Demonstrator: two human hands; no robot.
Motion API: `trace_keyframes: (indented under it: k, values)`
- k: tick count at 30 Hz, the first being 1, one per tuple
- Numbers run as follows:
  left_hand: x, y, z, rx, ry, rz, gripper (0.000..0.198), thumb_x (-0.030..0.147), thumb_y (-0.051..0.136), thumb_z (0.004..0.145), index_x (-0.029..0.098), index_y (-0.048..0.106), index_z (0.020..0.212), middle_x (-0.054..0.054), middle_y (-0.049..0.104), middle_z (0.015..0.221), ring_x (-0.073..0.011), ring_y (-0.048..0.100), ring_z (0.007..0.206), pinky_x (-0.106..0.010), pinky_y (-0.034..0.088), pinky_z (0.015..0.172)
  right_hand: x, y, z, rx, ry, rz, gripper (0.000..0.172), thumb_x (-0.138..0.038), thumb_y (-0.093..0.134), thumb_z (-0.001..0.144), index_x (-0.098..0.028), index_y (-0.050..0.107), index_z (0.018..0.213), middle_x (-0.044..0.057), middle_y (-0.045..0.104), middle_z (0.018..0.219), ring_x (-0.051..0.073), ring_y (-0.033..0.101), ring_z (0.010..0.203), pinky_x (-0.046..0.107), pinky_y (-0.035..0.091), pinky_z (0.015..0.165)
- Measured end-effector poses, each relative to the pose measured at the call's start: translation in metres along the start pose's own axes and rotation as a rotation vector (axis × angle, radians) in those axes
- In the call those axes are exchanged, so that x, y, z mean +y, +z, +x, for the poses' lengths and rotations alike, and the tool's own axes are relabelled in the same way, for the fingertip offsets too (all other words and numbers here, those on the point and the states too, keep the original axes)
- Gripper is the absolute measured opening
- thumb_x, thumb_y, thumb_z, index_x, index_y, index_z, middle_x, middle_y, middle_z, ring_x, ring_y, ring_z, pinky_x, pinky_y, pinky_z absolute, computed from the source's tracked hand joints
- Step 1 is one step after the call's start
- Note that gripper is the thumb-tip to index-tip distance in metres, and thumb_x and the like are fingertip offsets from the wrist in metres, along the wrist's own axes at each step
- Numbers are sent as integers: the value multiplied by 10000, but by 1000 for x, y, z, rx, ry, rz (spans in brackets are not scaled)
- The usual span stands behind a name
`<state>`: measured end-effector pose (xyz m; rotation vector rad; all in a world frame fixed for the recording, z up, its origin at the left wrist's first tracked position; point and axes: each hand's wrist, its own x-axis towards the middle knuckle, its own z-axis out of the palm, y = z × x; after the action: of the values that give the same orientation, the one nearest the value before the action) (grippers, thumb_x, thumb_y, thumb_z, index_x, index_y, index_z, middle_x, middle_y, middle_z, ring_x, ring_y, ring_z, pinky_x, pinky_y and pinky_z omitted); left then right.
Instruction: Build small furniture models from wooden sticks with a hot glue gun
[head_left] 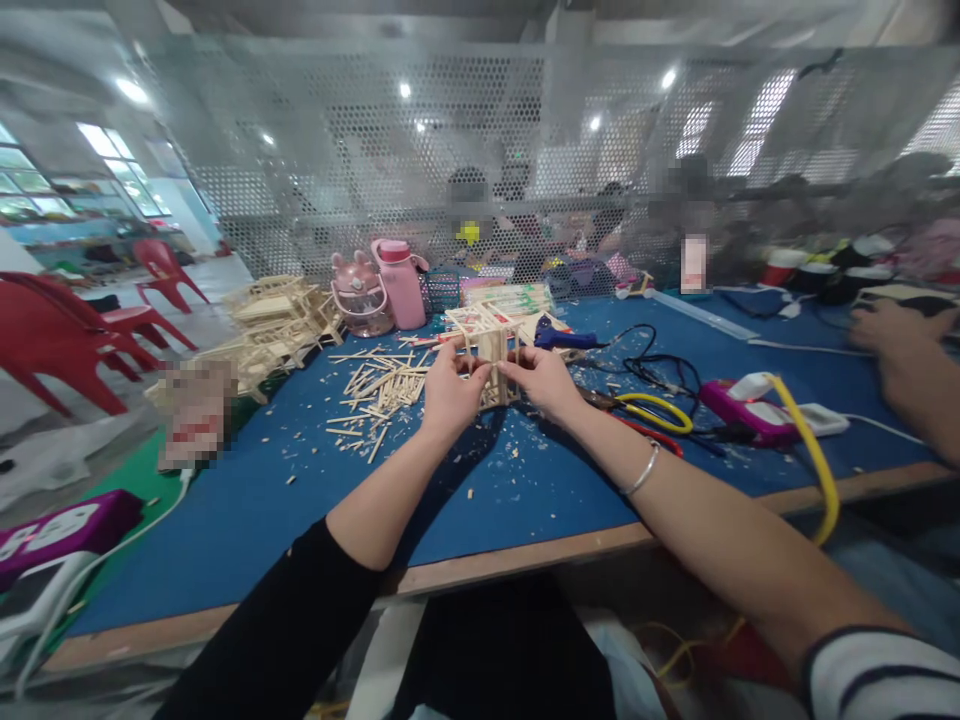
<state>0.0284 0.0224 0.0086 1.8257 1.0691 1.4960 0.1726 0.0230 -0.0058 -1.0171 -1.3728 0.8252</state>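
Note:
A small frame model made of thin wooden sticks [489, 322] stands on the blue tabletop in front of me. My left hand [454, 388] grips its left side, thumb and fingers closed on the wood. From the right, my right hand [546, 380] pinches the same model, and the two thumbs almost meet at its near face. Whether a separate small stick lies between the fingertips is too small to tell. A heap of loose wooden sticks [386, 390] lies left of my left hand. Just beyond my right hand rests a blue glue gun [564, 336].
Finished wooden models [274, 315] are stacked at the left. A pink bottle [401, 285] and a clear pink jug [361, 295] stand at the back. Scissors with yellow handles [656, 412], black cables and a purple power strip [750, 410] lie right. A co-worker's hand [900, 325] shows far right.

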Motion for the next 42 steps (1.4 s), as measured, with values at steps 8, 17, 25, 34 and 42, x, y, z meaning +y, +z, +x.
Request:
trace_keyframes:
  k: [8,17,25,34,42]
  values:
    - [1,-1,-1,-5,-24,26,447,191,652,699,147,521,1124,-17,665,751,-135,610,693,-286,441,736,3,-1,0,43,-60,-138,281,-431,627,672,-160,558,658,-41,489,561,98,400,535,240,341,540]
    - [-2,-2,-2,-52,-11,-83,442,153,630,717,155,512,1143,-42,675,824,-154,641,798,-289,460,778,2,-2,-2,49,-87,-201,273,-431,605,698,-162,567,672,-33,508,564,104,417,535,242,344,538]
    - [-7,-4,-4,-88,-18,-117,492,134,606,724,159,486,1200,-63,680,876,-183,648,883,-326,465,841,2,-3,-3,49,-85,-201,258,-420,598,702,-164,569,679,-24,533,588,109,442,551,246,370,555]
    - [-10,-5,-6,-55,-38,-19,468,151,605,715,160,514,1174,-51,677,829,-155,635,746,-297,473,745,-1,-3,-4,56,-83,-204,232,-391,589,700,-162,566,682,-23,534,593,108,442,551,244,367,558]
    - [-26,-6,-6,-146,-162,-22,239,301,584,771,169,610,969,-53,683,755,-177,642,690,-281,480,629,-3,-2,-5,37,-32,-160,161,-260,498,667,-162,606,734,-20,579,618,121,481,574,238,384,558]
